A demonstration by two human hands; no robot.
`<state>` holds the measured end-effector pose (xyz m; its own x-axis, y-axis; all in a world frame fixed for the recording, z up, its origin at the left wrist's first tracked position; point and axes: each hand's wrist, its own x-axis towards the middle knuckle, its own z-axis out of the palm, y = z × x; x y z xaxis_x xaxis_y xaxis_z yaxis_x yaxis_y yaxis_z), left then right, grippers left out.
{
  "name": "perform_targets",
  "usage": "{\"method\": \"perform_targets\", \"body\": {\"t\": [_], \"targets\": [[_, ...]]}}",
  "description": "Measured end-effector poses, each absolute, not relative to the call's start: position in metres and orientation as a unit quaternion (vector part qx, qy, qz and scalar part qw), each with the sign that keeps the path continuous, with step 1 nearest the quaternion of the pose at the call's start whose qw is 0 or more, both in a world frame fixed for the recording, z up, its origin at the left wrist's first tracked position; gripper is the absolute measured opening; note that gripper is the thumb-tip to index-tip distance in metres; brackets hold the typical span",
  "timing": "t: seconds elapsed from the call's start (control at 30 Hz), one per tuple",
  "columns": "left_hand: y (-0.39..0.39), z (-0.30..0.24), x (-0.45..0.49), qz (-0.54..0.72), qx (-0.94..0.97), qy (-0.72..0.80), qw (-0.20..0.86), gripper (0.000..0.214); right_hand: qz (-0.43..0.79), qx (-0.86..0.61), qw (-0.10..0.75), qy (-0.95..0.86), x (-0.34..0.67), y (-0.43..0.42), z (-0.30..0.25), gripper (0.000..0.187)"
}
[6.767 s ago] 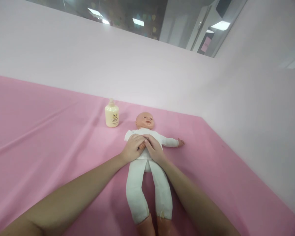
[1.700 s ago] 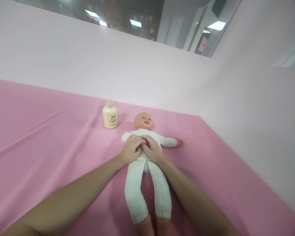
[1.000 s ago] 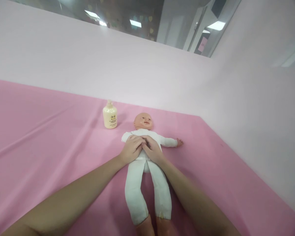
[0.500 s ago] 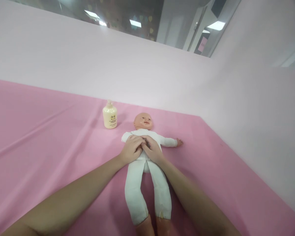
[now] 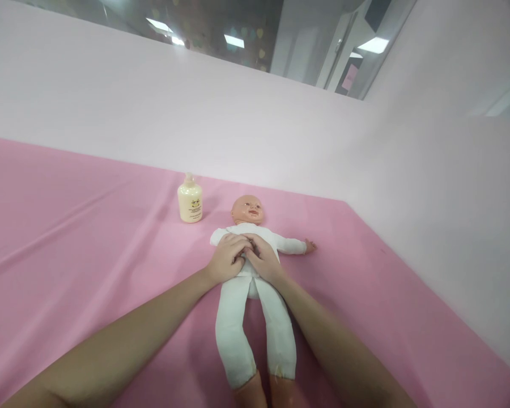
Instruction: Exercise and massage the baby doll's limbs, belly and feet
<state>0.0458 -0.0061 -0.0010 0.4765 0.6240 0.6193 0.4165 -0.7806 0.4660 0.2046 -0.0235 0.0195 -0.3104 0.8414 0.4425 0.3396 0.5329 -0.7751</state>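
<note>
A baby doll [image 5: 252, 288] in white cloth clothing lies on its back, head away from me, with one arm stretched out to the right. My left hand [image 5: 228, 258] rests on the left side of its torso, fingers extended and lying flat. From the other side, my right hand [image 5: 264, 258] lies on the torso too, its fingers stretched out. The fingertips of both hands meet and partly overlap at the middle of the chest. Neither hand grips anything. The doll's feet run out of view at the bottom.
A pale yellow pump bottle [image 5: 190, 203] stands upright to the left of the doll's head. Under everything spreads a pink sheet [image 5: 89, 226] with some creases. Beyond it rises a white wall [image 5: 153, 113], with a window or mirror [image 5: 238, 22] above.
</note>
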Motion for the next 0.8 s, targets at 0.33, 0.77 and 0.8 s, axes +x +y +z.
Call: {"method": "perform_targets", "body": {"t": [0.33,0.77,0.8], "targets": [[-0.0065,-0.005,0.0475,0.468,0.821,0.304,0.121,0.042,0.3,-0.395,0.444,-0.746,0.2038,-0.0241,0.0209,0.033],[-0.0011,-0.0049,0.0474,0.468,0.822,0.3,0.122,0.023,0.302,-0.395,0.45,-0.742,0.2041,-0.0228,0.017,0.031],[-0.0011,-0.005,0.0473,0.468,0.822,0.301,0.121,0.023,0.302,-0.395,0.45,-0.742,0.2041,-0.0226,0.0167,0.031]]}}
